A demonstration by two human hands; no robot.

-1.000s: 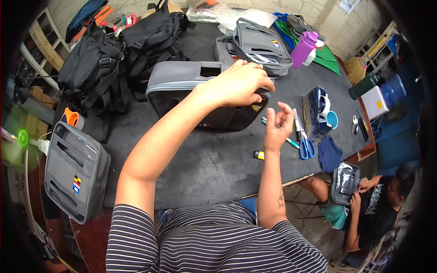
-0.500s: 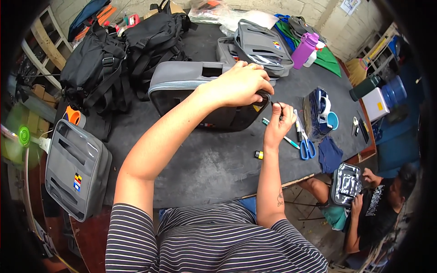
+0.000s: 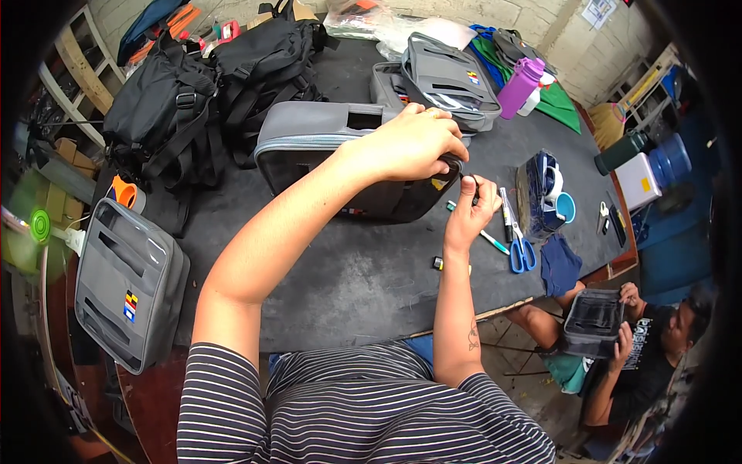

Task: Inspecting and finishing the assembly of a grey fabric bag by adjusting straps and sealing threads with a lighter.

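The wide table [image 3: 348,305] in front of me, its flat top matte black and scuffed pale, carries an upright grey zippered case [image 3: 315,120]. Bulky black fabric bags [image 3: 158,104] with straps sit back on my left; blue-handled scissors [image 3: 519,243] and a small navy cloth [image 3: 562,267] lie to my right.

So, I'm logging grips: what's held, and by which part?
The left hand grips the gray case near its upper right corner; what the right hand pinches is unclear.

Bag [image 3: 317,117]: partly hidden behind left hand [image 3: 410,145] and forearm [image 3: 286,224]. Fan [image 3: 39,226]: blades blurred. Shirt [image 3: 355,410]: cut off below.
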